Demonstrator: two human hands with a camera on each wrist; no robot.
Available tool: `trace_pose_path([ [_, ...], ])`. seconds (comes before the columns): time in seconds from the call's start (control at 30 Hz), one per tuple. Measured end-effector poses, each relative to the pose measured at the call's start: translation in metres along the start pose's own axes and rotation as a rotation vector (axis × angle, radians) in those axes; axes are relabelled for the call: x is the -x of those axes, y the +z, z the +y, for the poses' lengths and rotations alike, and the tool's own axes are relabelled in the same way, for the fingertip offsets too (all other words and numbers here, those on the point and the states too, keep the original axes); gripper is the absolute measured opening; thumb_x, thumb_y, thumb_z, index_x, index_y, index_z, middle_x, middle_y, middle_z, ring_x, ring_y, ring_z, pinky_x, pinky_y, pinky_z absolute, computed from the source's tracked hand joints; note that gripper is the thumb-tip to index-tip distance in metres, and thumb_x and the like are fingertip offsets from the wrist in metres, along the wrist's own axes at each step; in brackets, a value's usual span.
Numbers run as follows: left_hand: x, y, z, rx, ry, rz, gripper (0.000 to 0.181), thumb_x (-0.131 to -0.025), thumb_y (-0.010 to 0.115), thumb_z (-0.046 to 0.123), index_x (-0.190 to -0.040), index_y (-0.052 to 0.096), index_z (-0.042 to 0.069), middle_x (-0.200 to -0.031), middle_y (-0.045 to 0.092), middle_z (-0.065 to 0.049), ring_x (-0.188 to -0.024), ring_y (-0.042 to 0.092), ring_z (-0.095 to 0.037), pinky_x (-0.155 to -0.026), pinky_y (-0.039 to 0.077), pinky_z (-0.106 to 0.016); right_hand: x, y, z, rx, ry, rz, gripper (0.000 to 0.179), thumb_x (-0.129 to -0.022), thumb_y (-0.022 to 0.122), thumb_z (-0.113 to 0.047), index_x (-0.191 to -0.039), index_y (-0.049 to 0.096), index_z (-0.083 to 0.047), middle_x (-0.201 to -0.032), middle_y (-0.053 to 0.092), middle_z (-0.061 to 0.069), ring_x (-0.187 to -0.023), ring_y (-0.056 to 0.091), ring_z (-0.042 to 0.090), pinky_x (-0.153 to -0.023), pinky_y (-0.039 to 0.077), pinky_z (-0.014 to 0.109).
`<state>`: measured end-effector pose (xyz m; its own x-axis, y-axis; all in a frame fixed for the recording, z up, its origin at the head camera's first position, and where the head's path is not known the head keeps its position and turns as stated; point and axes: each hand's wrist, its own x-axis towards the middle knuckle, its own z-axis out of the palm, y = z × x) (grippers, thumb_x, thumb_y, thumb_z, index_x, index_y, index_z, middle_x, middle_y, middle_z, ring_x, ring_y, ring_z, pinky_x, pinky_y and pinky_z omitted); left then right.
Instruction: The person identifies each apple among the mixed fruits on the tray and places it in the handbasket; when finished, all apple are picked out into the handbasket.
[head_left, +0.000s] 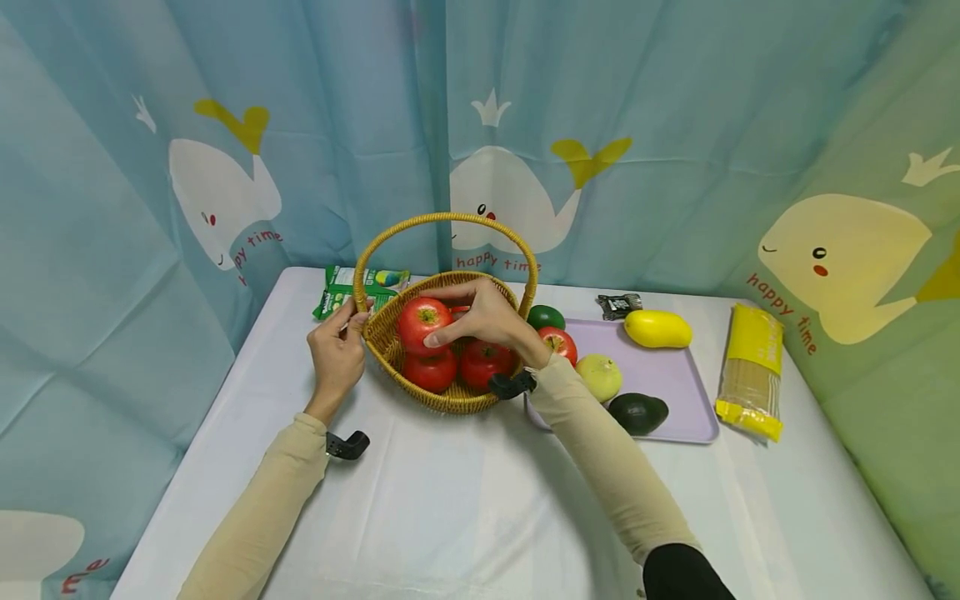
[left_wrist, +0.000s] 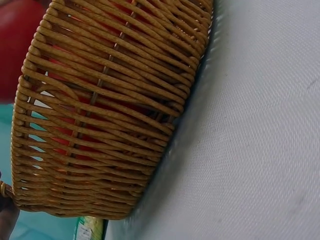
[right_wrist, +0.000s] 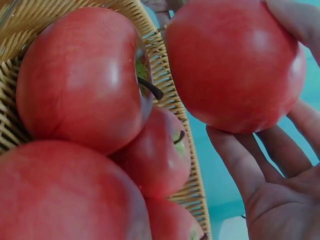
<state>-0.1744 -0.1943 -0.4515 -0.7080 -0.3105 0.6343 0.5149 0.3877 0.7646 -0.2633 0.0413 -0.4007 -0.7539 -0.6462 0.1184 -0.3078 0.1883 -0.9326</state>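
A woven basket (head_left: 450, 405) with a tall arched handle (head_left: 446, 217) stands toward the back of the table. My left hand (head_left: 335, 354) pinches the handle's left foot, at the rim. Over the basket's left part, my right hand (head_left: 483, 315) holds a red apple (head_left: 420, 323) between thumb and fingers. Several more red apples (right_wrist: 85, 80) lie inside, stacked against each other in the right wrist view. The left wrist view shows the basket's wicker side (left_wrist: 115, 120) close up, red showing through its gaps.
To the right, a lilac tray (head_left: 686, 400) bears a red apple (head_left: 558, 343), a pale green fruit (head_left: 602, 377), an avocado (head_left: 637, 414) and a yellow mango (head_left: 657, 329). Beyond are a dark green fruit (head_left: 546, 317), a black packet (head_left: 619, 306) and a noodle pack (head_left: 752, 367). A green packet (head_left: 333, 292) lies behind the basket.
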Motion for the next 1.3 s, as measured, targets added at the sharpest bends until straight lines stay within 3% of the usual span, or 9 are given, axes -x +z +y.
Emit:
trace_pose_path([
  [0.17, 0.0, 0.0, -0.022, -0.028, 0.007, 0.004, 0.031, -0.103, 0.063, -0.004, -0.133, 0.067, -0.013, -0.118, 0.075, -0.032, -0.112, 0.073, -0.042, -0.085, 0.053, -0.001, -0.008, 0.005, 0.002, 0.033, 0.027, -0.019, 0.063, -0.072, 0.101, -0.022, -0.131, 0.079, -0.022, -0.123, 0.079, -0.001, -0.107, 0.073, 0.022, -0.091, 0.065, 0.037],
  [0.3, 0.0, -0.002, -0.03, -0.054, 0.017, -0.002, 0.031, -0.104, 0.065, 0.002, -0.133, 0.069, -0.009, -0.118, 0.077, -0.024, -0.109, 0.073, -0.033, -0.081, 0.051, -0.001, -0.014, 0.008, 0.003, 0.054, 0.042, -0.025, 0.062, -0.072, 0.101, -0.025, -0.13, 0.079, -0.024, -0.124, 0.079, -0.003, -0.11, 0.07, 0.02, -0.093, 0.064, 0.036],
  [0.5, 0.0, -0.003, -0.031, -0.049, 0.039, 0.0, 0.031, -0.105, 0.066, 0.006, -0.133, 0.071, -0.006, -0.116, 0.079, -0.02, -0.102, 0.069, -0.026, -0.075, 0.049, -0.004, -0.022, 0.013, 0.002, 0.042, 0.055, -0.032, 0.064, -0.071, 0.102, -0.022, -0.13, 0.079, -0.021, -0.123, 0.08, -0.003, -0.109, 0.072, 0.018, -0.093, 0.064, 0.033],
  [0.7, -0.001, -0.001, -0.024, -0.064, 0.036, 0.018, 0.029, -0.103, 0.067, 0.0, -0.129, 0.072, -0.009, -0.113, 0.079, -0.024, -0.097, 0.065, -0.021, -0.074, 0.047, -0.003, -0.028, 0.019, -0.001, 0.05, 0.053, -0.034, 0.068, -0.071, 0.102, -0.023, -0.133, 0.077, -0.019, -0.132, 0.076, -0.005, -0.116, 0.072, 0.013, -0.099, 0.061, 0.031],
  [0.93, -0.001, 0.002, -0.007, -0.088, 0.041, 0.038, 0.028, -0.1, 0.065, -0.008, -0.127, 0.068, -0.018, -0.109, 0.075, -0.034, -0.087, 0.064, -0.032, -0.073, 0.044, -0.002, -0.031, 0.021, -0.002, 0.081, 0.076, -0.03, 0.068, -0.073, 0.101, -0.023, -0.136, 0.075, -0.02, -0.136, 0.074, -0.005, -0.118, 0.07, 0.013, -0.101, 0.061, 0.032],
  [1.1, -0.001, 0.001, -0.015, -0.105, 0.037, 0.026, 0.029, -0.101, 0.066, -0.005, -0.129, 0.069, -0.013, -0.111, 0.077, -0.03, -0.088, 0.068, -0.036, -0.074, 0.043, -0.004, -0.034, 0.024, -0.003, 0.108, 0.077, -0.04, 0.07, -0.074, 0.1, -0.023, -0.138, 0.074, -0.016, -0.138, 0.073, -0.002, -0.117, 0.071, 0.016, -0.099, 0.062, 0.034],
  [1.3, -0.002, -0.003, -0.029, -0.096, 0.023, -0.006, 0.03, -0.103, 0.068, 0.004, -0.131, 0.072, -0.006, -0.115, 0.079, -0.021, -0.096, 0.07, -0.025, -0.073, 0.047, -0.005, -0.038, 0.031, -0.002, 0.141, 0.055, -0.062, 0.071, -0.075, 0.099, -0.022, -0.139, 0.072, -0.012, -0.14, 0.072, 0.001, -0.119, 0.07, 0.018, -0.101, 0.061, 0.035],
])
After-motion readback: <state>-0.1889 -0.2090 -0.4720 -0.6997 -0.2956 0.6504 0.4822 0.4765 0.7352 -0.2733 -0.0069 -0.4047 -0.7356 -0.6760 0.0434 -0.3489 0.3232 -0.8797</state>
